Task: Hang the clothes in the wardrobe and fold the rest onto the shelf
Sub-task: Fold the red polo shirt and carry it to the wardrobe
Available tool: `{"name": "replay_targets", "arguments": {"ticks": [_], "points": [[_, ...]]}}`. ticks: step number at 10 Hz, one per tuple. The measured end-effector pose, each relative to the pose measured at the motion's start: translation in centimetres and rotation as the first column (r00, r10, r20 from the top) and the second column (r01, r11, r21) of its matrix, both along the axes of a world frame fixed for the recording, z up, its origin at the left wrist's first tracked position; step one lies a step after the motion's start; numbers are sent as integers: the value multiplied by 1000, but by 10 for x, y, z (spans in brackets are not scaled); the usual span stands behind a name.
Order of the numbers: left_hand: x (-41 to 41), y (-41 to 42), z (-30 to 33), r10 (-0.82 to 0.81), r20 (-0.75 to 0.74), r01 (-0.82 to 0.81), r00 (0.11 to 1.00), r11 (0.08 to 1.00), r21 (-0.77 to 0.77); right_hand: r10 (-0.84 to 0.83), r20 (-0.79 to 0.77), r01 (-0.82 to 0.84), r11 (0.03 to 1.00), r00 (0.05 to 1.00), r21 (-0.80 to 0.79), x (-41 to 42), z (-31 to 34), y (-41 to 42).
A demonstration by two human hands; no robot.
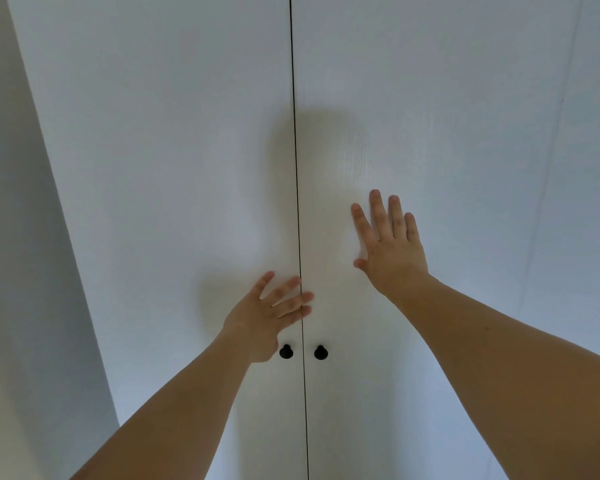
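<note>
White wardrobe (pixel 153 168) doors closed, two black knobs (pixel 286 351).

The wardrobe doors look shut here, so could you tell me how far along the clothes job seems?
Done: cannot be told; no clothes show. In hand: the left hand and right hand lie flat with straight fingers against the closed wardrobe doors, near the seam and above the two black knobs. Left: whether hanging and folding remain cannot be told, since the inside is hidden.

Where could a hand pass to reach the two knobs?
Right knob: bare right door around it, right hand well above. Left knob: crowded, left hand beside it, fingertips across the door seam.
</note>
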State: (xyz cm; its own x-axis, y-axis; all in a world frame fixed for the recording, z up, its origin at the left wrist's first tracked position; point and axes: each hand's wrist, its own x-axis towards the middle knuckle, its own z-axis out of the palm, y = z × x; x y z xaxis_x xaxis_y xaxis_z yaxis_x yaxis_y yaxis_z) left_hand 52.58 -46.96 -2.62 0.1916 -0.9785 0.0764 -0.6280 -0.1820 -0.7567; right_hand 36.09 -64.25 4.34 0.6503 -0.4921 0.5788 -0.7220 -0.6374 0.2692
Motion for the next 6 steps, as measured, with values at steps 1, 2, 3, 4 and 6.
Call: {"name": "replay_targets", "arguments": {"ticks": [1, 2, 3, 4, 6], "points": [[-5, 1, 0, 12, -39, -12, 999, 1000, -2, 11, 11, -11, 1000, 1000, 2, -2, -1, 4], [-9, 2, 4, -2, -71, 1, 997, 1000, -16, 30, -4, -30, 1000, 1000, 0, -9, -3, 9], [-13, 4, 10, -19, -121, 14, 992, 999, -38, 54, -2, -54, 999, 999, 6, -16, -8, 15], [-20, 9, 14, -36, -215, 14, 976, 995, -101, 68, -11, -68, 997, 998, 27, -23, -11, 24], [-32, 25, 22, -38, -258, -38, 965, 958, -283, 162, 1, -162, 983, 987, 90, -34, -14, 41]]}}
